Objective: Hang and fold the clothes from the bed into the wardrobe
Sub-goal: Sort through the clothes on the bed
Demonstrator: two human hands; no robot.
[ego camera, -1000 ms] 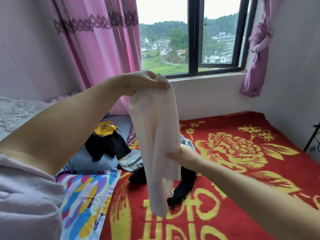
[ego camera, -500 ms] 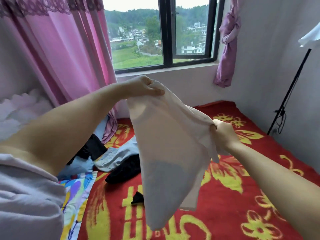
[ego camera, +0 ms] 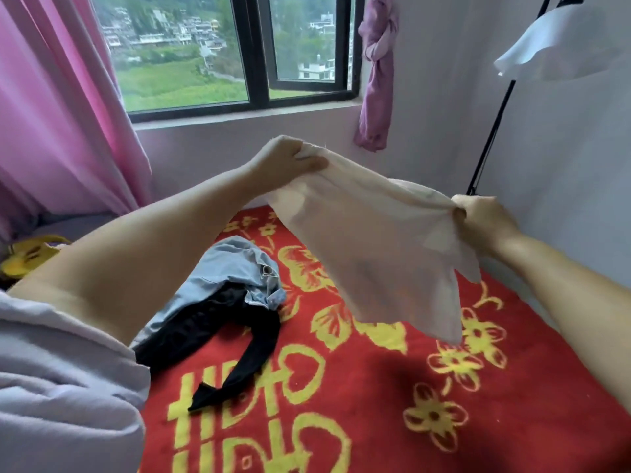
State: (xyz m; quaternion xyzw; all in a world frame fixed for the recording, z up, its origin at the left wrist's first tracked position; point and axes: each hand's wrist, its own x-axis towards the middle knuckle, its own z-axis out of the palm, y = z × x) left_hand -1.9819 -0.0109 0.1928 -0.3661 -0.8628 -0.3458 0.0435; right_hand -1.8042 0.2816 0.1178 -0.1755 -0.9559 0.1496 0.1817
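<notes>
A: Both arms out over the bed (ego camera: pixel 375 421). The left hand (ego camera: pixel 285 158) is raised, fingers curled round one corner of the cream cloth (ego camera: pixel 379 240).

B: And the right hand (ego camera: pixel 485 220) sits lower, fist bunched on the other corner. The cloth is stretched between them, hanging above the red blanket, clear of the blue and black clothes (ego camera: pixel 222 302).

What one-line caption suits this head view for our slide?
Left hand and right hand grip a cream garment above a red bedspread.
</notes>
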